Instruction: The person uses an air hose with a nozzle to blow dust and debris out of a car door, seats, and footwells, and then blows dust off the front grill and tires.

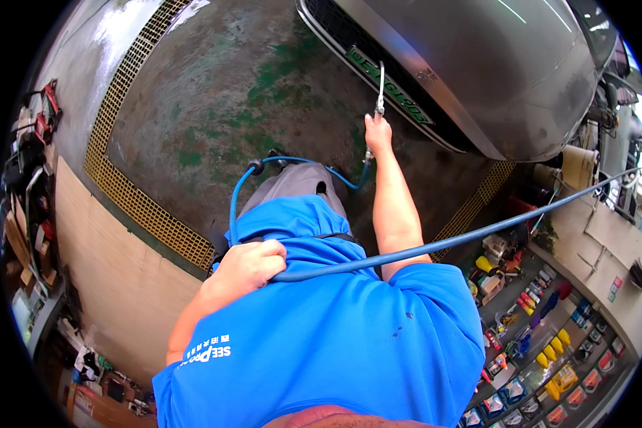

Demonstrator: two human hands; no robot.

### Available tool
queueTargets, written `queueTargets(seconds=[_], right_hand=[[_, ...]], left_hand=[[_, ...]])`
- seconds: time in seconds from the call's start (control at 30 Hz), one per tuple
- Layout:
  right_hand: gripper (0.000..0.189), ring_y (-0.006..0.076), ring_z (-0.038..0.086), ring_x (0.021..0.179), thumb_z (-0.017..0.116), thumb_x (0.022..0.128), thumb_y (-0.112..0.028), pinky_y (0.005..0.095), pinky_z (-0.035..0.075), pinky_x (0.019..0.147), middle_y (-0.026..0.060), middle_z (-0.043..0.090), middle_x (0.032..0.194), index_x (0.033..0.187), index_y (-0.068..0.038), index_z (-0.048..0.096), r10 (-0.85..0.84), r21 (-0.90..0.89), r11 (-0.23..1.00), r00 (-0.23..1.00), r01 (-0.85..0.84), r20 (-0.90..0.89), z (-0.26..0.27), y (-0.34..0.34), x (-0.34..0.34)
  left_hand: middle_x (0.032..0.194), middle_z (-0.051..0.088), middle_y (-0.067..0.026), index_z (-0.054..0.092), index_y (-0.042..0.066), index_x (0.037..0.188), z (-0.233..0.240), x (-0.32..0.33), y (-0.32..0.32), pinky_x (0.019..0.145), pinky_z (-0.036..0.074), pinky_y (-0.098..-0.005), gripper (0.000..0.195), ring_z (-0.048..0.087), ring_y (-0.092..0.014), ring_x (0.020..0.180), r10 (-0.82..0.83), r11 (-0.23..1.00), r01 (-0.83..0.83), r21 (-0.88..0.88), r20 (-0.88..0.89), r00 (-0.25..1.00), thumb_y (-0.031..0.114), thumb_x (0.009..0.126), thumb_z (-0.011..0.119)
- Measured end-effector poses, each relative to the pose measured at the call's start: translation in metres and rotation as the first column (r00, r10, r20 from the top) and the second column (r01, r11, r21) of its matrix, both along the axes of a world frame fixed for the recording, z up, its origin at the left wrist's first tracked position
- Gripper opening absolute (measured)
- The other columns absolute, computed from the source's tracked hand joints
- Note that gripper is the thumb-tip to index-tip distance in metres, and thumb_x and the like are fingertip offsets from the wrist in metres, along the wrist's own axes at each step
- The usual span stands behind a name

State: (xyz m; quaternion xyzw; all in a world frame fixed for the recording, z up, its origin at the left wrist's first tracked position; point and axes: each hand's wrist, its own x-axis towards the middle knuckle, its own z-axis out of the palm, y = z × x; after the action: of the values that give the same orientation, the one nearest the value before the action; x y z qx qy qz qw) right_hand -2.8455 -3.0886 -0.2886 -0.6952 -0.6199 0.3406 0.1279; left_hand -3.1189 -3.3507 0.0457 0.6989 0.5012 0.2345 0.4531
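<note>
My right hand (378,135) is wrapped around the handle of a spray gun with a long metal nozzle (382,80). The arm reaches forward, and in the view the nozzle overlaps the green licence plate (388,85) on the front of a grey car (492,75). From the gun's lower end a blue hose (433,247) loops past my legs to my left hand (252,263). That hand grips the hose at waist height, against my blue shirt. Beyond it, the hose crosses over my right forearm and runs off to the right. Most of the gun's handle is hidden by my fingers.
Yellow floor grating (150,211) borders the wet, worn green floor (235,107). Shelves with several bottles and boxes (553,348) stand at the lower right. Tools and clutter (29,214) line the left edge. A pale wall (599,235) rises at right.
</note>
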Motion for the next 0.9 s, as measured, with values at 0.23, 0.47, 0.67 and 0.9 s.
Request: queueTargets(seconds=[0.23,0.47,0.67,0.9], right_hand=[[0.046,0.0378,0.066,0.083,0.059,0.090,-0.041,0.0448,0.051,0.074,0.0215,0.067,0.087,0.101,0.003,0.061,-0.124,-0.079,0.988,0.989,0.131,0.081,-0.015,0.043,-0.077],[0.030,0.0166,0.045,0.044,0.060,0.093,-0.034,0.0341,0.038,0.042,0.0036,0.049,0.062,0.083,-0.007,0.051,-0.823,-0.521,0.495,0.567,0.696,-0.024,-0.048,0.044,-0.023],[0.035,0.0193,0.051,0.046,0.064,0.091,-0.034,0.0371,0.038,0.042,0.0060,0.053,0.060,0.078,-0.004,0.052,-0.470,-0.506,0.776,0.881,0.378,-0.063,-0.062,0.069,-0.071],[0.038,0.0221,0.058,0.053,0.066,0.088,-0.034,0.0382,0.045,0.050,0.0104,0.060,0.065,0.080,0.002,0.060,-0.192,-0.444,0.877,0.981,0.182,0.022,-0.095,0.117,-0.143]], left_hand=[[0.080,0.054,-0.0084,0.054,0.007,0.073,-0.021,-0.021,0.034,0.060,0.048,-0.0408,0.005,0.060,-0.029,0.074,-0.072,0.997,0.073,0.035,-0.030,0.997,0.007,0.075,0.058],[0.080,0.054,-0.0091,0.055,0.007,0.076,-0.030,-0.053,0.084,0.060,0.048,-0.0414,0.007,0.059,-0.030,0.072,-0.149,0.989,0.148,-0.015,-0.031,0.988,0.007,0.073,0.061],[0.079,0.053,-0.0106,0.055,0.005,0.077,-0.016,-0.092,0.139,0.060,0.048,-0.0419,0.010,0.059,-0.031,0.072,-0.178,0.980,0.177,-0.088,-0.004,0.984,0.002,0.071,0.061],[0.080,0.056,-0.0113,0.055,0.005,0.075,-0.002,-0.117,0.192,0.063,0.050,-0.0424,0.005,0.060,-0.031,0.074,-0.219,0.970,0.213,-0.115,-0.033,0.975,0.004,0.073,0.060]])
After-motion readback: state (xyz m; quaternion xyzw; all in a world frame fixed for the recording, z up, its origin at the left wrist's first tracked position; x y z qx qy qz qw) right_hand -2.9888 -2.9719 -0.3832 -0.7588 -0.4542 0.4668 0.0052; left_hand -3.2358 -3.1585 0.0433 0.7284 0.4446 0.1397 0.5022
